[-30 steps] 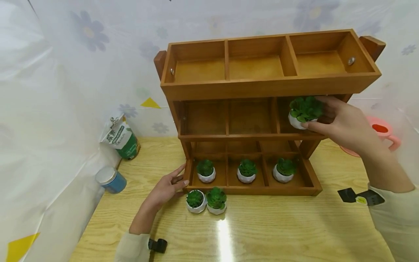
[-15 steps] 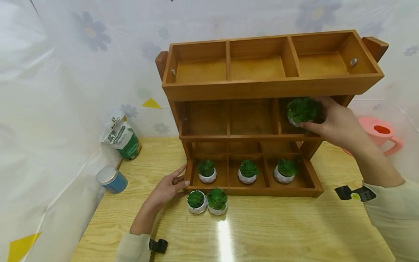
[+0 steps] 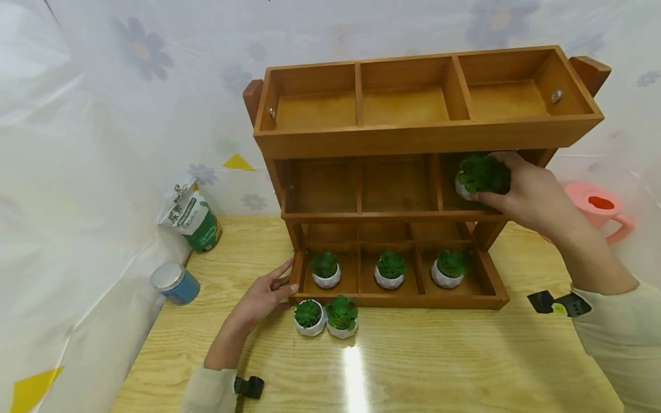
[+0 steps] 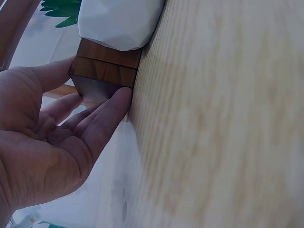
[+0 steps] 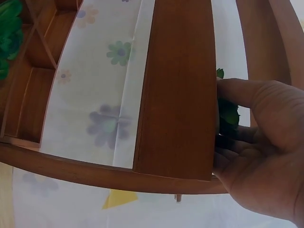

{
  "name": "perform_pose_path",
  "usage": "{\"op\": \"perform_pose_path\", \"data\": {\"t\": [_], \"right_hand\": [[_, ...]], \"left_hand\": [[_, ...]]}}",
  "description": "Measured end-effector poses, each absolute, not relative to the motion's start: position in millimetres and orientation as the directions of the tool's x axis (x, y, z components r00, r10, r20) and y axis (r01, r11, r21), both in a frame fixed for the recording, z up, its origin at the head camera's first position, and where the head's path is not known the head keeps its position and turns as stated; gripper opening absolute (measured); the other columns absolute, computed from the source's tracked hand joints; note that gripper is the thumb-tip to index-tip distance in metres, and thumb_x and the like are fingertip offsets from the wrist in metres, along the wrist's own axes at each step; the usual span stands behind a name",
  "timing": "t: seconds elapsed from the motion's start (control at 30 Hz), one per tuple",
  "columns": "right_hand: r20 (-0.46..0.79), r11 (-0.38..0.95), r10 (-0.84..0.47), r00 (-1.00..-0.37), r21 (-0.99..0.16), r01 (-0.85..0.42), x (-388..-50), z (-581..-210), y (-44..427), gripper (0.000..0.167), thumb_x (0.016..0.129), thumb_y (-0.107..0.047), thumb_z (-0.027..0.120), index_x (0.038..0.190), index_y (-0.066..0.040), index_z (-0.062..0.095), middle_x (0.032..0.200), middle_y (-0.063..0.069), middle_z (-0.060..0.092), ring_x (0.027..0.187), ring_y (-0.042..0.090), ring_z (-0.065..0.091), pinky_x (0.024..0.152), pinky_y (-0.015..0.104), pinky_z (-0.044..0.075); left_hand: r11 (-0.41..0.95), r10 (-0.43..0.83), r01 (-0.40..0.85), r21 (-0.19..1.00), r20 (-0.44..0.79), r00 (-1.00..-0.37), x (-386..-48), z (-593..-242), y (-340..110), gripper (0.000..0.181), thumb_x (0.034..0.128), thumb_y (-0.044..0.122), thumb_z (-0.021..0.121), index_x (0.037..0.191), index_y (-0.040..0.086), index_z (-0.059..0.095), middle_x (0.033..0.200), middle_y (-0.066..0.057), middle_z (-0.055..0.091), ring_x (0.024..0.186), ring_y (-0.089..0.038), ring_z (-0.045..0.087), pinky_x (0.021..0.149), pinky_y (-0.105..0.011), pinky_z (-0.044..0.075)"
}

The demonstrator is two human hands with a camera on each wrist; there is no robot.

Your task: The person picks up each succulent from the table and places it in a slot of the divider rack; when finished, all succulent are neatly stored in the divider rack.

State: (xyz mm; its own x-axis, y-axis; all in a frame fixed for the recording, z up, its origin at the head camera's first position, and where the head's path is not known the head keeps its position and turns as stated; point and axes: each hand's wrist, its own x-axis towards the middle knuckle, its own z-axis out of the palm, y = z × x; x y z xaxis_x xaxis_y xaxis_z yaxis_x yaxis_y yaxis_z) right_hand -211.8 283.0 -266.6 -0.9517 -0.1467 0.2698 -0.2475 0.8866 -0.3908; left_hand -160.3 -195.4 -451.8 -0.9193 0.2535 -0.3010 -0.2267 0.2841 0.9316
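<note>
A three-tier wooden shelf [image 3: 382,139] with divided compartments stands on the table. My right hand [image 3: 537,189] holds a potted succulent [image 3: 480,174] in the right compartment of the middle tier, thumb at the front of its white pot. In the right wrist view the tier's front board hides most of the pot; some green leaves [image 5: 229,114] show beside the fingers. My left hand [image 3: 263,298] grips the shelf's lower left corner [image 4: 104,71] between thumb and fingers. Beside that hand, two potted succulents [image 3: 342,315] stand on the table in front of the shelf.
The bottom tier carries three potted succulents [image 3: 389,269], one per compartment. A pink watering can [image 3: 594,206] stands at the right, partly behind my right arm. To the left are a green and white bag [image 3: 193,221] and a blue jar [image 3: 175,283].
My right hand has moved slightly inward and down with the potted succulent, deeper into the middle tier's right compartment. The left hand has stayed on the shelf corner.
</note>
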Motion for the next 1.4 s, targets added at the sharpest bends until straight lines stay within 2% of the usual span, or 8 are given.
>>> {"op": "perform_pose_path", "data": {"t": [0.13,0.3,0.7,0.9,1.17,1.3,1.33,1.4], "right_hand": [[0.266,0.891,-0.164,-0.95,-0.374,-0.258,-212,-267,282,0.076,0.087,-0.022,0.08,0.146,0.0,0.039,0.134,0.034,0.049,0.111,0.055,0.052,0.097,0.071,0.039],[0.239,0.901,-0.212,-0.948,-0.329,-0.284,-211,-266,280,0.078,0.088,-0.02,0.078,0.15,-0.001,0.035,0.137,0.033,0.048,0.114,0.053,0.054,0.098,0.071,0.041],[0.181,0.898,-0.236,-0.955,-0.335,-0.285,-202,-262,280,0.084,0.089,-0.034,0.079,0.156,-0.008,0.035,0.154,0.03,0.039,0.13,0.053,0.044,0.105,0.072,0.034],[0.204,0.891,-0.244,-0.948,-0.339,-0.302,-190,-257,278,0.086,0.089,-0.036,0.08,0.157,-0.009,0.036,0.158,0.027,0.038,0.136,0.054,0.04,0.105,0.071,0.033],[0.243,0.866,-0.187,-0.952,-0.416,-0.276,-166,-259,291,0.087,0.091,-0.033,0.077,0.162,-0.016,0.029,0.16,0.024,0.037,0.126,0.058,0.048,0.094,0.069,0.04],[0.319,0.86,-0.147,-0.936,-0.426,-0.28,-153,-264,300,0.086,0.09,-0.026,0.08,0.161,-0.016,0.032,0.154,0.026,0.043,0.121,0.06,0.051,0.093,0.069,0.041],[0.336,0.862,-0.135,-0.932,-0.423,-0.278,-150,-266,302,0.086,0.089,-0.025,0.08,0.16,-0.015,0.033,0.152,0.027,0.044,0.119,0.06,0.051,0.092,0.069,0.041],[0.365,0.858,-0.117,-0.924,-0.432,-0.279,-145,-270,308,0.086,0.089,-0.023,0.081,0.16,-0.014,0.033,0.15,0.029,0.047,0.116,0.058,0.053,0.105,0.048,0.047]], "left_hand": [[0.282,0.242,-0.236,0.93,-0.307,-0.92,-159,-452,-196,0.067,0.1023,0.021,0.062,0.159,0.036,0.031,0.159,-0.021,0.041,0.144,-0.04,0.045,0.099,-0.049,0.056],[0.288,0.247,-0.228,0.93,-0.302,-0.921,-159,-452,-196,0.067,0.1024,0.022,0.062,0.16,0.035,0.03,0.159,-0.023,0.04,0.143,-0.04,0.045,0.099,-0.049,0.056],[0.292,0.247,-0.233,0.928,-0.309,-0.918,-160,-452,-195,0.067,0.1025,0.021,0.062,0.16,0.034,0.03,0.158,-0.022,0.041,0.142,-0.039,0.048,0.098,-0.049,0.056],[0.29,0.252,-0.229,0.929,-0.305,-0.918,-159,-452,-196,0.067,0.103,0.021,0.061,0.161,0.034,0.029,0.158,-0.023,0.041,0.141,-0.039,0.048,0.099,-0.05,0.056],[0.289,0.235,-0.242,0.926,-0.313,-0.92,-159,-452,-195,0.067,0.1023,0.02,0.062,0.159,0.036,0.031,0.158,-0.021,0.043,0.141,-0.038,0.049,0.099,-0.048,0.056],[0.285,0.22,-0.256,0.924,-0.323,-0.92,-161,-451,-194,0.067,0.1021,0.019,0.062,0.159,0.038,0.032,0.158,-0.018,0.044,0.14,-0.037,0.05,0.099,-0.049,0.056],[0.285,0.22,-0.257,0.923,-0.324,-0.92,-161,-451,-194,0.067,0.1021,0.019,0.062,0.159,0.038,0.032,0.158,-0.018,0.043,0.141,-0.037,0.05,0.099,-0.049,0.056],[0.285,0.219,-0.258,0.923,-0.325,-0.92,-162,-451,-193,0.067,0.1022,0.018,0.062,0.159,0.038,0.032,0.158,-0.018,0.043,0.141,-0.038,0.049,0.099,-0.05,0.056]]}}
